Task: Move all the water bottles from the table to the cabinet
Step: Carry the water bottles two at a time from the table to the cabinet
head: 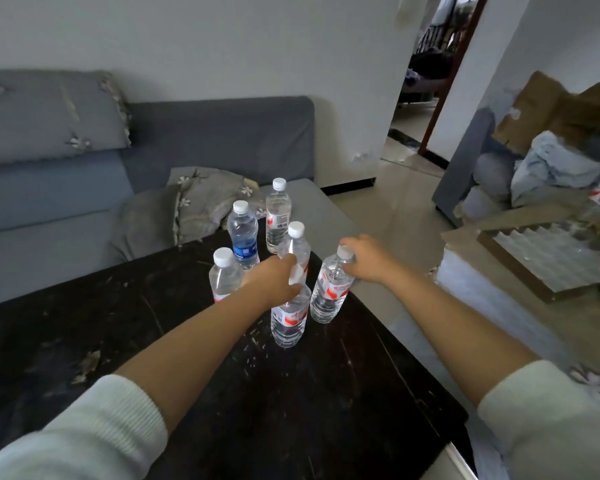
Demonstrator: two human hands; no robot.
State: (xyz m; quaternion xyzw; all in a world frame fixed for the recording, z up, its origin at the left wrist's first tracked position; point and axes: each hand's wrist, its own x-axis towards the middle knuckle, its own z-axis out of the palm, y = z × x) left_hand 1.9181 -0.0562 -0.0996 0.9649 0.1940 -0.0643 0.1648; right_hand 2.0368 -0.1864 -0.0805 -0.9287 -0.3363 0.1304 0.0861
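5 water bottles stand on the dark table [222, 393], all with white caps: 4 carry red-and-white labels and 1 carries a blue label. The blue-label bottle [243, 233] and the far bottle [278, 216] stand at the back of the group, near the grey sofa [66, 202]. The left bottle [224, 273] stands alone just beside the left hand's wrist. 2 hands reach in, each from a pale sleeve.

The left hand [274, 280] is wrapped around the middle bottle [291, 299] at its upper body; the fingers curl round the far side and the thumb presses the near side, so the cap and shoulder rise above the hand and the labelled lower half shows below it, its base on the table. The right hand [364, 259] closes on the neck of the right bottle [331, 289], fingertips [347, 242] over the cap. That bottle tilts, its top leaning toward the right hand, just beside the middle bottle near the table's right edge.
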